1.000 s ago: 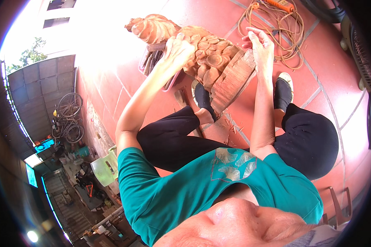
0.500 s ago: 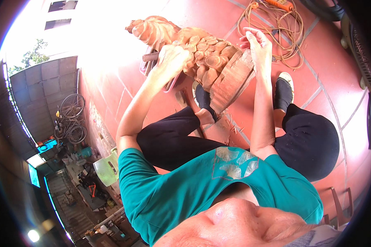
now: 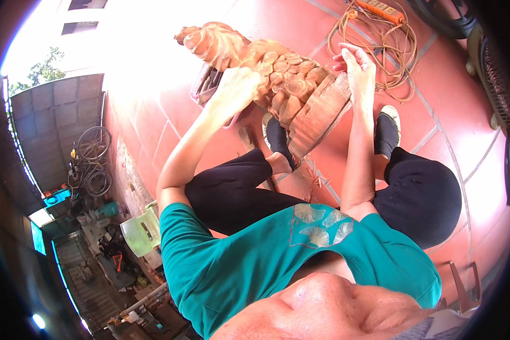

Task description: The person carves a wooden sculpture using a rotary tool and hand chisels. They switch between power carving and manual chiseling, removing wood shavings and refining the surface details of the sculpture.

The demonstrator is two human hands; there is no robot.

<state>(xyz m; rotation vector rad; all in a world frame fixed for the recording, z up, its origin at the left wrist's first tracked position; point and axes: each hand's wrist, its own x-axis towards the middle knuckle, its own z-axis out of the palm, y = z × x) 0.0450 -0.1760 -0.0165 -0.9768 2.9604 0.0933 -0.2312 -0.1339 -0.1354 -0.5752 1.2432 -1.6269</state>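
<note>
Carving: our wooden carving (image 3: 283,85) lies tilted on the red tiled floor (image 3: 170,124), between our feet
Left hand: our left hand (image 3: 235,85) rests flat on its near flank, fingers spread
Right hand: our right hand (image 3: 357,65) presses its far edge, fingers loosely curled, gripping nothing that we can see

Far below-left of the wood carving (image 3: 283,85), a small glowing cyan rectangle like a screen (image 3: 55,198), a second blue-lit upright panel (image 3: 38,238) lower, details too small to tell
</note>
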